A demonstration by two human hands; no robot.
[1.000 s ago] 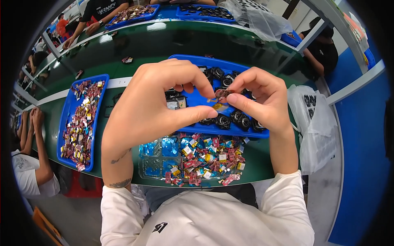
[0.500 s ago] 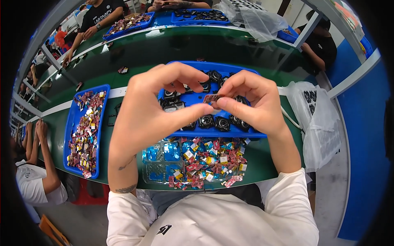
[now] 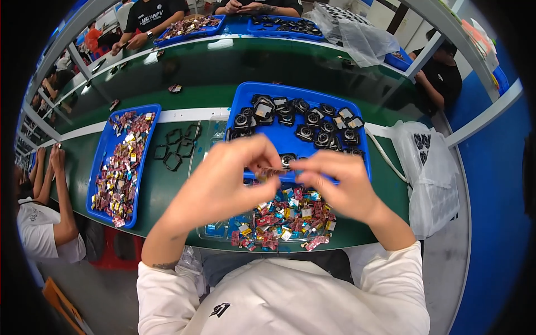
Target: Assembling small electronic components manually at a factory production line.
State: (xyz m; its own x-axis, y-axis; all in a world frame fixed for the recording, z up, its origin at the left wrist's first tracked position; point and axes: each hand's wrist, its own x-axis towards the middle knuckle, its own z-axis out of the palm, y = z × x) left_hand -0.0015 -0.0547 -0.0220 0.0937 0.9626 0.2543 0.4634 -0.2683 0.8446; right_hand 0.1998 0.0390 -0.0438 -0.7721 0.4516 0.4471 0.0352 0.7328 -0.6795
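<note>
My left hand [image 3: 237, 176] pinches a small reddish circuit board [image 3: 272, 171] between thumb and fingers. Close to the board's right end is my right hand [image 3: 340, 184], its thumb and forefinger bent toward each other and smeared by motion; whether they grip anything is unclear. Both hands hover over the near edge of a blue tray [image 3: 234, 111] with several black watch-like housings [image 3: 326, 127] in it. Below them lies a heap of small red circuit boards with yellow, white and blue parts [image 3: 285, 220], partly spilling from a clear plastic tray [image 3: 215, 230].
To the left stands a blue tray [image 3: 101, 162] full of similar boards. Several black frames [image 3: 174, 146] lie beside it on the green table [image 3: 184, 114]. A bagged stack of trays [image 3: 432, 184] is on the right. Co-workers sit at the left and across the table.
Both hands have come lower and nearer to me with the circuit board, uncovering more of the blue tray. My right fingers, formerly on the board, are now blurred at its end. The view has shifted slightly.
</note>
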